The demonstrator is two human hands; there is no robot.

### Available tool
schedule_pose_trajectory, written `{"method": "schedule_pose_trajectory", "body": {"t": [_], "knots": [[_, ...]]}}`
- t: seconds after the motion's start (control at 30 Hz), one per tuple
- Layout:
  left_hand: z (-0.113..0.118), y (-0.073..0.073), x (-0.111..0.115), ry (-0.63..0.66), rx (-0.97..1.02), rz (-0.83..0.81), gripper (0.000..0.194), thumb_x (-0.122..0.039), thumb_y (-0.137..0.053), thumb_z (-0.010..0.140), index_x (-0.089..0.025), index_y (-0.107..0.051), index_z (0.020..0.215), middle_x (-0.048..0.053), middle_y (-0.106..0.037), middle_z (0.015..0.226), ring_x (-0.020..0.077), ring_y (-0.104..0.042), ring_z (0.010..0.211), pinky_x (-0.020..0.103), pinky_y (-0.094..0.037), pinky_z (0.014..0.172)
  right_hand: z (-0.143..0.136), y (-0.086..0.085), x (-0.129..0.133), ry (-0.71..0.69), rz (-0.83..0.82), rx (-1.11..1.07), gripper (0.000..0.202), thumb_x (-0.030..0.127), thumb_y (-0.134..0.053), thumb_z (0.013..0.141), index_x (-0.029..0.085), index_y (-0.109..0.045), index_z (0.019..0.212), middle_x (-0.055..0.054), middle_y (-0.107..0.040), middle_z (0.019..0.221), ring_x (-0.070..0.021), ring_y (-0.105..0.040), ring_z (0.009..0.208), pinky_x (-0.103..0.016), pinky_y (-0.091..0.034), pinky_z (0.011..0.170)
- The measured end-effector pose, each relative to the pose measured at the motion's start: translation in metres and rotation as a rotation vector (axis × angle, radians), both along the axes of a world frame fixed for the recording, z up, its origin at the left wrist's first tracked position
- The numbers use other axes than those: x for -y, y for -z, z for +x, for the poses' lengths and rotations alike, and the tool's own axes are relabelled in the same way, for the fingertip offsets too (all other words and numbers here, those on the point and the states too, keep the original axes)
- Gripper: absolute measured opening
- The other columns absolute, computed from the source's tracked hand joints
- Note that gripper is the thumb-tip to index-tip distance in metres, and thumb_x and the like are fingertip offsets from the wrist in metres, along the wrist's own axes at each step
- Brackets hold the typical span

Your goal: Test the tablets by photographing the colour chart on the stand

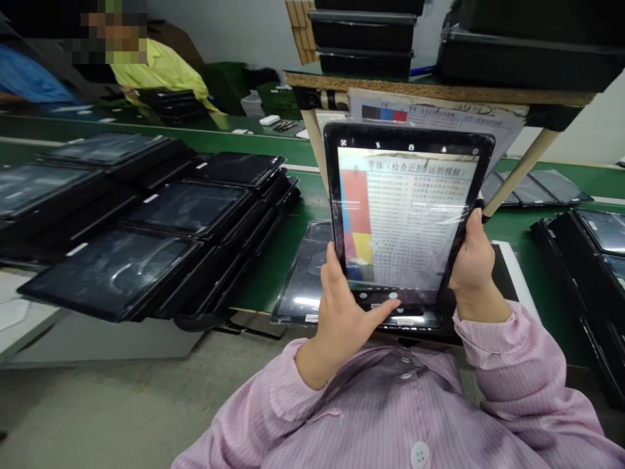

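Observation:
A black tablet (pixel 407 215) is held upright in front of me, its lit screen showing a camera view of a printed chart with colour blocks and rows of text. Around its lower left edge my left hand (pixel 344 306) is closed, with the thumb over the bottom of the screen near the round camera button. My right hand (pixel 473 257) grips the right edge, its fingers hidden behind. Behind the tablet hangs the printed chart sheet (pixel 439 117), partly covered. Below, another tablet (pixel 305 280) lies on the green bench, its screen dark.
Stacks of dark tablets (pixel 190 208) in black trays fill the left side. More trays (pixel 581 260) stand at the right. A wooden shelf (pixel 439 88) on pale posts carries black boxes (pixel 366 36). Across the bench is a person in a yellow top (pixel 170 71).

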State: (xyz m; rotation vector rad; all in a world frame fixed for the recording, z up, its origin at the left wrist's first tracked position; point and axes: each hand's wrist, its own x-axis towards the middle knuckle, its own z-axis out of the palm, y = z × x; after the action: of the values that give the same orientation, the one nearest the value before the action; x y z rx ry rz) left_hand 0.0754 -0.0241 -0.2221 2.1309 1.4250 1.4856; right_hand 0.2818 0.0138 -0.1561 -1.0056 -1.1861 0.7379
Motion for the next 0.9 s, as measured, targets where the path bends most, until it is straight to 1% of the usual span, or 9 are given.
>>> {"method": "schedule_pose_trajectory", "body": {"t": [0.1,0.17,0.3,0.37,0.47,0.57,0.67,0.73,0.9], "knots": [[-0.002,0.002,-0.001,0.015,0.049,0.001,0.132,-0.071,-0.086,0.075,-0.025,-0.013,0.173,0.026,-0.029,0.172,0.0483,-0.030,0.159,0.072,-0.035,0.123,0.001,0.006,-0.002,-0.004,0.008,-0.107,0.068,0.079,-0.032,0.101,0.033,-0.070,0.134,-0.001,-0.072,0.138,-0.0326,-0.045,0.155,-0.062,-0.048,0.125],[-0.006,0.003,-0.002,0.081,0.144,-0.016,0.123,-0.065,-0.088,0.077,-0.025,-0.021,0.172,0.024,-0.035,0.170,0.0449,-0.037,0.157,0.067,-0.037,0.125,0.000,0.008,-0.002,-0.015,0.009,-0.145,0.066,0.080,-0.036,0.099,0.034,-0.072,0.129,0.000,-0.072,0.139,-0.0325,-0.043,0.157,-0.062,-0.046,0.127],[-0.016,-0.001,-0.007,0.295,0.624,-0.148,0.058,-0.052,-0.065,0.102,-0.034,-0.054,0.156,0.010,-0.064,0.152,0.0271,-0.064,0.138,0.044,-0.053,0.116,-0.004,0.003,0.011,-0.049,0.046,-0.153,0.065,0.078,-0.039,0.101,0.033,-0.068,0.139,0.002,-0.064,0.152,-0.0300,-0.037,0.160,-0.058,-0.040,0.132],[-0.019,-0.006,-0.009,0.353,0.834,-0.304,0.043,-0.048,-0.063,0.104,-0.041,-0.064,0.146,0.002,-0.068,0.150,0.0218,-0.068,0.134,0.034,-0.059,0.108,-0.003,-0.002,0.023,-0.026,0.136,-0.085,0.065,0.072,-0.038,0.104,0.034,-0.055,0.154,0.005,-0.050,0.165,-0.0258,-0.027,0.165,-0.052,-0.032,0.137],[-0.016,-0.009,-0.010,0.391,0.891,-0.479,0.045,-0.048,-0.068,0.101,-0.048,-0.065,0.145,-0.003,-0.066,0.154,0.0227,-0.068,0.136,0.033,-0.064,0.102,0.009,-0.011,0.043,0.018,0.187,0.131,0.072,0.070,-0.029,0.107,0.037,-0.023,0.171,0.010,-0.022,0.178,-0.0228,-0.014,0.168,-0.048,-0.022,0.140],[-0.005,-0.007,-0.010,0.427,0.820,-0.583,0.048,-0.051,-0.065,0.102,-0.053,-0.058,0.150,-0.005,-0.062,0.157,0.0258,-0.064,0.141,0.043,-0.064,0.107,0.030,-0.014,0.060,0.065,0.068,0.342,0.081,0.077,-0.021,0.105,0.038,-0.004,0.174,0.010,-0.017,0.179,-0.0261,-0.016,0.168,-0.051,-0.025,0.139],[0.010,-0.004,-0.007,0.460,0.796,-0.640,0.052,-0.053,-0.068,0.100,-0.054,-0.056,0.151,-0.005,-0.059,0.159,0.0268,-0.060,0.145,0.046,-0.060,0.112,0.053,-0.008,0.069,0.203,-0.024,0.466,0.085,0.080,-0.024,0.102,0.037,-0.007,0.174,0.009,-0.026,0.177,-0.0288,-0.014,0.168,-0.054,-0.022,0.139],[0.023,-0.004,-0.001,0.481,0.795,-0.674,0.056,-0.054,-0.072,0.097,-0.054,-0.056,0.151,-0.005,-0.059,0.159,0.0271,-0.062,0.143,0.046,-0.061,0.112,0.067,0.000,0.071,0.240,-0.054,0.489,0.085,0.079,-0.026,0.102,0.036,-0.011,0.174,0.009,-0.026,0.177,-0.0281,-0.013,0.168,-0.054,-0.021,0.140],[0.072,-0.013,0.013,0.665,0.696,-0.813,0.059,-0.055,-0.062,0.103,-0.047,-0.048,0.160,-0.002,-0.047,0.169,0.0274,-0.054,0.151,0.049,-0.054,0.120,0.117,0.024,0.073,0.224,-0.145,0.183,0.086,0.078,-0.007,0.102,0.030,-0.023,0.172,0.002,-0.031,0.176,-0.0232,-0.021,0.166,-0.050,-0.032,0.136]]}}
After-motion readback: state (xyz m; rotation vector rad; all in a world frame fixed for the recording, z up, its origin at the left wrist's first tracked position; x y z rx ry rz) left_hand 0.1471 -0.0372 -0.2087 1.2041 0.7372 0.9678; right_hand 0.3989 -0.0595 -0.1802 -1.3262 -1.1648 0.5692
